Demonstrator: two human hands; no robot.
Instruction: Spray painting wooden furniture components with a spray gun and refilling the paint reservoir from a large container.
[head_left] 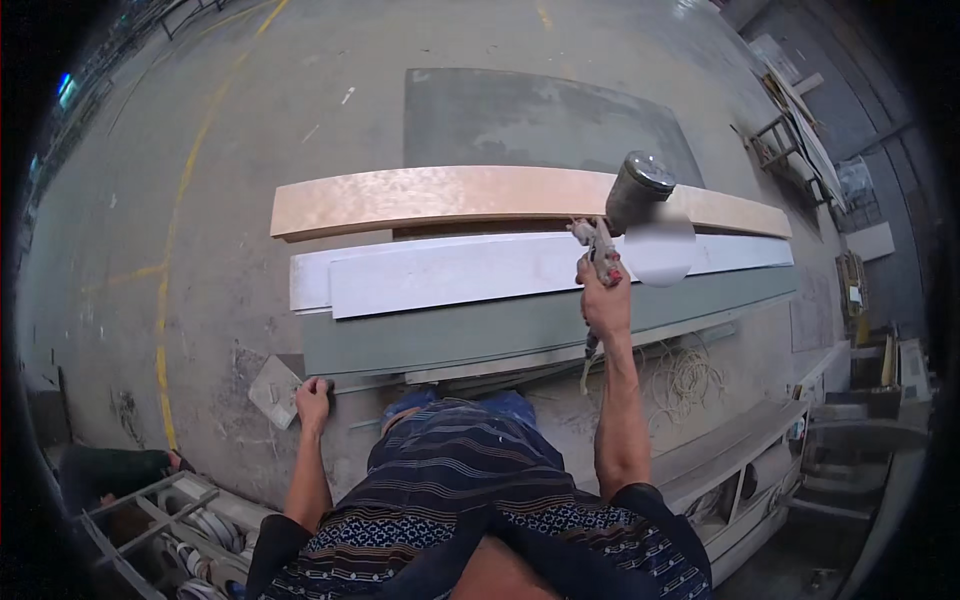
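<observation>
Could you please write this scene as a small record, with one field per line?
Right hand: grips a metal spray gun with a dark grey cylindrical cup
Left hand: at the near left corner of the long grey-green board; grip unclear
Boards, far to near: long pale tan board, long white panels, grey-green board
Floor: yellow painted line on the left; tangled pale cord on the right

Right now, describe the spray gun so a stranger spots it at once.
Find the long boards spanning the middle. Over their right half, in the grip of the right hand, is the spray gun. Its dark cylindrical cup sets it apart from those flat boards.
</observation>
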